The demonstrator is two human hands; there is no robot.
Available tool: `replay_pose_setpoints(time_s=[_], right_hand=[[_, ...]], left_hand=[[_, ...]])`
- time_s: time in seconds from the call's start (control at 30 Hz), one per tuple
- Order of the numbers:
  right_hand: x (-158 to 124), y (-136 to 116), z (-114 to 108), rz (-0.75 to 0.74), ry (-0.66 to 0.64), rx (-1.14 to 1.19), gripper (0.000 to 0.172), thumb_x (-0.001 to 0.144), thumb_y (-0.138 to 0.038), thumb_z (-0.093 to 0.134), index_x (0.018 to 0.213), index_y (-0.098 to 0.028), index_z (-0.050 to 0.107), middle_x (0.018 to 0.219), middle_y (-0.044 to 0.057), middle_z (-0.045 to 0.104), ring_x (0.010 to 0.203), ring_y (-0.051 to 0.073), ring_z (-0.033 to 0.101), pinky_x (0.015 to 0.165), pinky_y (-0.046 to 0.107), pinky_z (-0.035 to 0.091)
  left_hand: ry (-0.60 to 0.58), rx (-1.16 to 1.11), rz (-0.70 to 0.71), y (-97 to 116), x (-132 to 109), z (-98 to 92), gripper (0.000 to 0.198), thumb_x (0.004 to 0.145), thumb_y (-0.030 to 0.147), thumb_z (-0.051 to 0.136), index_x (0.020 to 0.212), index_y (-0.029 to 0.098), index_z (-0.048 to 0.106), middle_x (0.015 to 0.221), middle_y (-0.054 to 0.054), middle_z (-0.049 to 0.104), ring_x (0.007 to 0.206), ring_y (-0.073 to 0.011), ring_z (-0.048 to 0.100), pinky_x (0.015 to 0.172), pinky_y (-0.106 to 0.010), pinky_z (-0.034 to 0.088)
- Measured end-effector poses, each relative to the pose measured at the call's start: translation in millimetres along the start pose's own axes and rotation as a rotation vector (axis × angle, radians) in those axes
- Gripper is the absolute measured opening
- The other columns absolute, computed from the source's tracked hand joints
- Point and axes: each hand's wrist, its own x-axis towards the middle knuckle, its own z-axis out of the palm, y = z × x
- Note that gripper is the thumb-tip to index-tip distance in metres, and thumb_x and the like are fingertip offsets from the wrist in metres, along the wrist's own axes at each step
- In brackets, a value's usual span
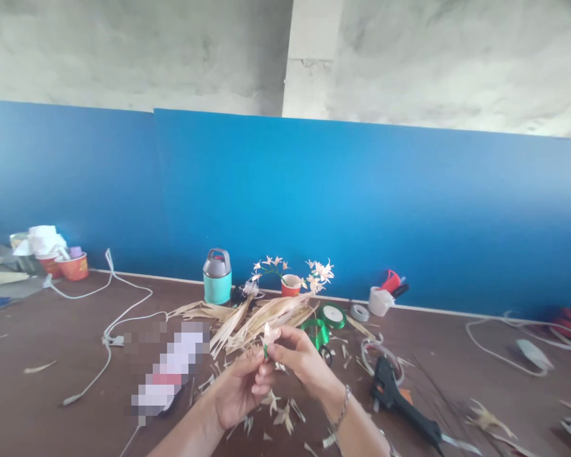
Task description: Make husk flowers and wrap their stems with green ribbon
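My left hand (240,387) and my right hand (302,358) meet above the brown table (57,355), both pinching a small pale straw flower (267,333) bound with green tape at its base. The left hand's fingers curl round the stem from below; the right hand's fingertips press on it from the right. A bracelet is on my right wrist. Small straw scraps (280,409) lie on the table under the hands. A heap of dried leaf strips (261,314) lies just beyond.
A black glue gun (400,400) lies right of my hands, green ribbon rolls (324,324) behind it. A teal jar (217,276), a red cup of finished straw flowers (291,284), a white cup (379,299) and white cables (109,317) lie along the blue wall.
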Motion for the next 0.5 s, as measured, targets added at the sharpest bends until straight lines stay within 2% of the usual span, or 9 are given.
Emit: replay_pose_setpoints(time_s=[0.1,0.23,0.37,0.43,0.5], right_hand=[[1.4,-1.0,-0.2,-0.022,0.011,-0.072,0.027,0.067,-0.036,0.072,0.073,-0.017,0.053,0.059,-0.001,0.061,0.053,0.015,0.061,0.052,0.028,0.050],[6.3,-1.4,-2.1,-0.184,0.150,-0.284,0.019,0.069,-0.030,0.066,0.065,-0.016,0.054,0.057,-0.002,0.057,0.054,0.011,0.054,0.054,0.023,0.045],[9.7,-1.8,-2.2,-0.249,0.356,-0.566,0.011,0.068,-0.024,0.059,0.062,-0.015,0.055,0.056,-0.003,0.052,0.052,0.009,0.045,0.052,0.022,0.038],[9.8,-2.0,-1.1,-0.262,0.395,-0.654,0.009,0.068,-0.022,0.057,0.061,-0.015,0.056,0.057,-0.003,0.051,0.054,0.010,0.044,0.053,0.022,0.037],[9.2,-1.7,0.1,-0.264,0.394,-0.680,0.009,0.068,-0.022,0.056,0.062,-0.016,0.056,0.059,-0.002,0.053,0.057,0.011,0.046,0.056,0.023,0.038]], left_hand=[[0.084,0.111,0.079,-0.2,2.1,3.1,0.025,0.062,0.021,0.079,0.069,0.011,0.056,0.056,0.004,0.045,0.047,-0.0020,0.038,0.041,-0.010,0.026],[0.261,0.400,0.346,0.2,5.2,7.1,0.020,0.067,0.026,0.074,0.069,0.014,0.057,0.061,0.002,0.054,0.052,-0.0053,0.046,0.049,-0.015,0.036],[0.379,0.846,0.611,0.9,4.3,6.5,0.020,0.069,0.028,0.071,0.085,0.018,0.063,0.080,-0.002,0.064,0.071,-0.0144,0.057,0.065,-0.023,0.044],[0.464,1.100,0.731,0.0,3.3,3.7,0.017,0.071,0.028,0.068,0.084,0.018,0.065,0.079,-0.003,0.066,0.074,-0.0181,0.059,0.069,-0.027,0.045],[0.550,1.261,0.805,-1.5,2.8,0.3,0.013,0.073,0.029,0.065,0.080,0.018,0.067,0.077,-0.004,0.067,0.074,-0.0197,0.060,0.071,-0.028,0.044]])
